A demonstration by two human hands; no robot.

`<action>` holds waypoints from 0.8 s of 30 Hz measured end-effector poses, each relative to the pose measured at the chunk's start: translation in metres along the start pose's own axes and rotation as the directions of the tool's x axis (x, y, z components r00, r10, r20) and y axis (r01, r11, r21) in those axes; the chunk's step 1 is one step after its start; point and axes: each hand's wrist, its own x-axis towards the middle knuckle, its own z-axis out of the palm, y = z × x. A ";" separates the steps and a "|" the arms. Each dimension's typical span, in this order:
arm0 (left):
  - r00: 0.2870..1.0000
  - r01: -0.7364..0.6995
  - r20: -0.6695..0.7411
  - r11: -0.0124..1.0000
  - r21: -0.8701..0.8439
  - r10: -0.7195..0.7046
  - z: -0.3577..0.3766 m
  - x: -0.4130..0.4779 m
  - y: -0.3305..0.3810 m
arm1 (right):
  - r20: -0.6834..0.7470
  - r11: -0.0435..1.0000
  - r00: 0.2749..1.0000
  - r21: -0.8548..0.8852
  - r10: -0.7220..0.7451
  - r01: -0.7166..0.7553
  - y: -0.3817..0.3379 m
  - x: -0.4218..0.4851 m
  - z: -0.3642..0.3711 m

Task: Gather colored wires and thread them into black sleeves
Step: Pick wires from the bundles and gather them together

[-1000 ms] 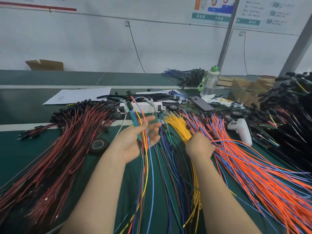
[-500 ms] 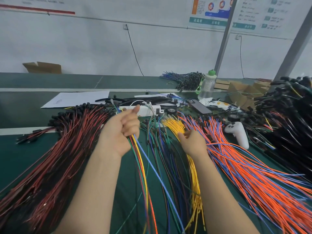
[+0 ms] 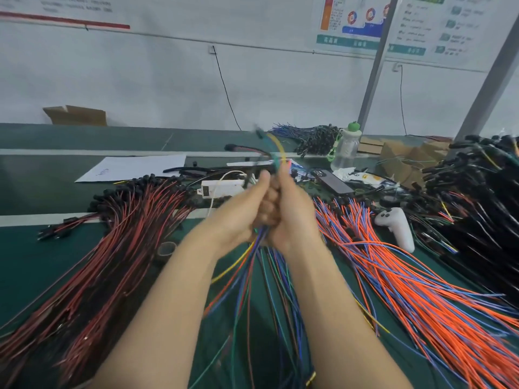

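Gathering stage: left hand (image 3: pixel 238 217) and right hand (image 3: pixel 297 214), fingers (image 3: pixel 271 199) curled, jointly grip the mixed-colour wire bundle (image 3: pixel 264 265); no black sleeve seen on it; threading judged outstanding.

The green table (image 3: pixel 33 256) carries a fan of red-and-black wires (image 3: pixel 98 262) at left, mixed coloured wires (image 3: pixel 269 304) in the middle and orange-and-blue wires (image 3: pixel 407 290) at right. Farther back lie a sheet of paper (image 3: pixel 134 168), a white power strip (image 3: pixel 222 188), a phone (image 3: pixel 332 182), a white controller (image 3: pixel 396 226) and a water bottle (image 3: pixel 346 148).
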 end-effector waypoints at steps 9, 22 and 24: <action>0.984 -0.059 0.180 0.950 0.308 0.003 -0.017 -0.004 -0.012 | 0.055 0.916 0.997 0.400 -0.055 0.028 -0.038 0.023 -0.030; 0.977 0.063 0.190 0.981 0.182 -0.098 -0.022 -0.010 -0.045 | 0.075 0.946 0.994 0.310 0.079 -0.098 0.000 0.015 -0.047; 0.985 0.062 0.150 0.983 0.170 -0.088 -0.019 -0.007 -0.049 | 0.029 0.956 0.996 0.278 0.083 -0.088 0.011 0.015 -0.043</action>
